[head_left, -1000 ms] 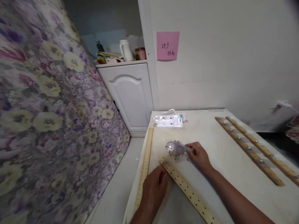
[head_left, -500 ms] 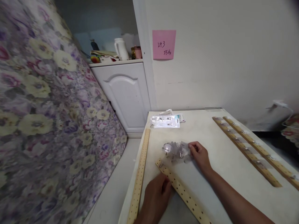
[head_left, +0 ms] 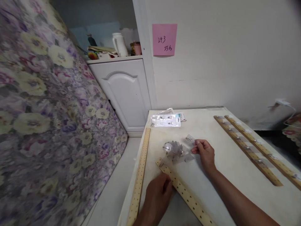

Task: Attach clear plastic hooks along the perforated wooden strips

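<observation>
Now, right hand: pinching a small clear piece with a metal hook on it, just beside the far right side of the pile
Left hand: curling its fingers at the left edge of the near holed strip; the fingertips are hiding, so I cannot tell whether they are gripping
Pile of clear pieces: lying on the white table, near the strip's far end
Left-edge strip: running along the table's left side
Hooked strips: lying side by side at the right
Packets: resting near the back left corner
</observation>
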Demonstrator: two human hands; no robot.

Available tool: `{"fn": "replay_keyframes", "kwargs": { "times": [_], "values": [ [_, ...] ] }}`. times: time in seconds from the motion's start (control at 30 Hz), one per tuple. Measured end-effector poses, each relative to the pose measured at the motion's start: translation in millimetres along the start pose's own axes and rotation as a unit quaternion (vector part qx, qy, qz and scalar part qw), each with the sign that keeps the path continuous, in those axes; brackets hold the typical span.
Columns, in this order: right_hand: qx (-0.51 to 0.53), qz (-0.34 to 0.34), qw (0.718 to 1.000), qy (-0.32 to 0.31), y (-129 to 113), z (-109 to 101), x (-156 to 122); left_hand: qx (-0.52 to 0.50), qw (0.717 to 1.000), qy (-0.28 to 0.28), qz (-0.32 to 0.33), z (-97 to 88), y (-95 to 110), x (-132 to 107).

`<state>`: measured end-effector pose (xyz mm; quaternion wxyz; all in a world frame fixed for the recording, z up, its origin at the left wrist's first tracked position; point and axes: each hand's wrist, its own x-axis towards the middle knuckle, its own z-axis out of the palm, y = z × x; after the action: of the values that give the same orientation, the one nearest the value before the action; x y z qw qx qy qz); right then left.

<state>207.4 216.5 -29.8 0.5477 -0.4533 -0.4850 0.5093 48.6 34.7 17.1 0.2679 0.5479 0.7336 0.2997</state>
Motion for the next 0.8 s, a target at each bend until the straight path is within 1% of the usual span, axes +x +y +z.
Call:
{"fn": "replay_keyframes", "kwargs": {
  "times": [0.07, 0.13, 0.23, 0.3, 0.37, 0.53, 0.67, 0.8],
  "values": [
    [0.009, -0.001, 0.997, -0.071, -7, 4, -9, -0.006, 1.000, -0.004, 0.001, -0.7, 0, -1],
    [0.005, 0.010, 0.985, -0.173, -13, 9, -20, -0.007, 1.000, -0.006, -0.002, -1.0, -2, -3],
    [-0.033, 0.031, 0.949, -0.313, -18, 18, -37, 0.000, 1.000, -0.008, -0.005, -1.5, -5, -5],
    [-0.068, 0.039, 0.927, -0.368, -17, 23, -47, 0.010, 1.000, -0.008, -0.010, -2.3, -7, -6],
    [-0.102, 0.040, 0.915, -0.389, -14, 27, -53, 0.023, 1.000, -0.005, -0.016, -2.9, -9, -7],
    [-0.167, 0.011, 0.908, -0.383, -9, 30, -60, 0.048, 0.999, 0.012, -0.020, -2.2, -14, -9],
    [-0.185, 0.002, 0.899, -0.396, -8, 30, -61, 0.040, 0.999, 0.009, -0.014, -1.7, -15, -10],
    [-0.190, 0.004, 0.900, -0.392, -6, 30, -61, 0.018, 1.000, 0.008, -0.006, -2.3, -15, -9]
  ]
}}
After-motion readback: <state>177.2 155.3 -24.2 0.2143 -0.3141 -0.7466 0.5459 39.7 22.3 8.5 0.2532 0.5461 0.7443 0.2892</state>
